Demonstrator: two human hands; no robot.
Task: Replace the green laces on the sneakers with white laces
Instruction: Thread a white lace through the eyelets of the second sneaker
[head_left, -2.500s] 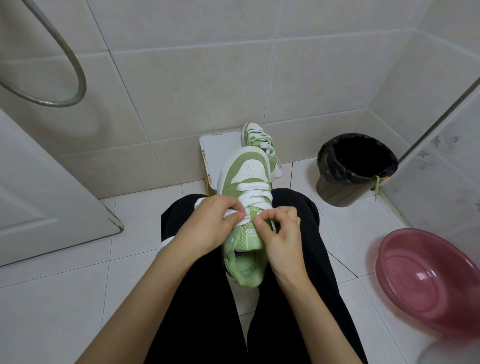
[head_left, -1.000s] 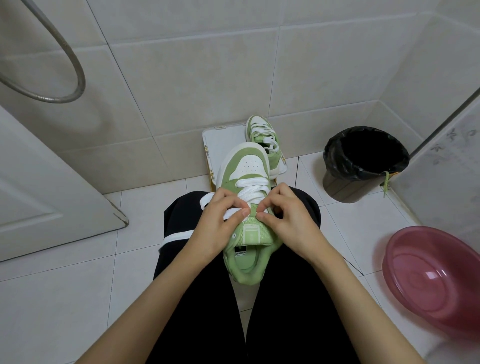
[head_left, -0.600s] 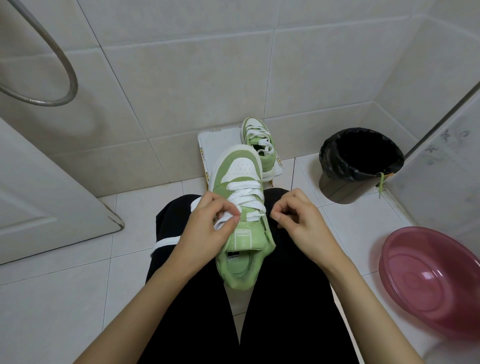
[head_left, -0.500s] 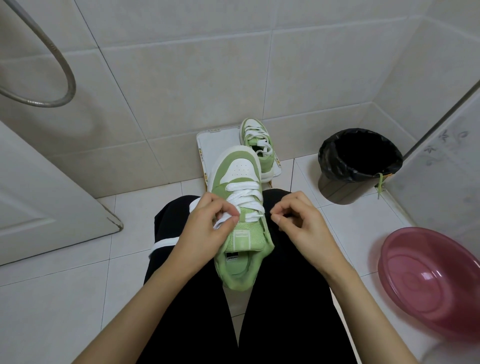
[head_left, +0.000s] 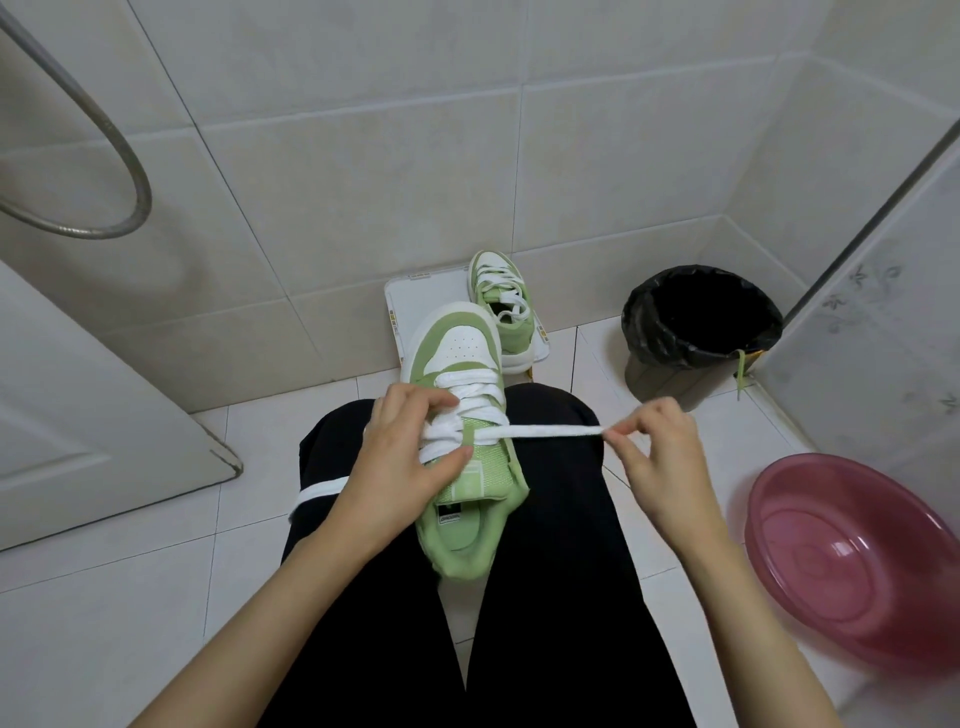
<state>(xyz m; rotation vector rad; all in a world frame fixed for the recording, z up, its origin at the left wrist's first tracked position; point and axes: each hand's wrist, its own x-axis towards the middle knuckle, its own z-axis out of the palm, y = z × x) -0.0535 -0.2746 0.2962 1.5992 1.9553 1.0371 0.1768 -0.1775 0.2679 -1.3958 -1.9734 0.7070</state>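
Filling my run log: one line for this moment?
left hand: grips sneaker | right hand: pinches white lace, stretched sideways

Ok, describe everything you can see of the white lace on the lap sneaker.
The flat white woven lace is crisscrossed through the green-and-white sneaker on the lap. One end runs taut rightward, pinched by the right hand; the left hand grips the other part, its tail draping over the left knee.

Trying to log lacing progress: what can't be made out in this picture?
Head view only.
Held sneaker: left-side eyelets are covered by the left hand.
White lace: its tip is pinched inside the right hand.
Second sneaker: part of its side is behind the first one's toe; tied or not, too small to tell.
Bin: contents lost in darkness.
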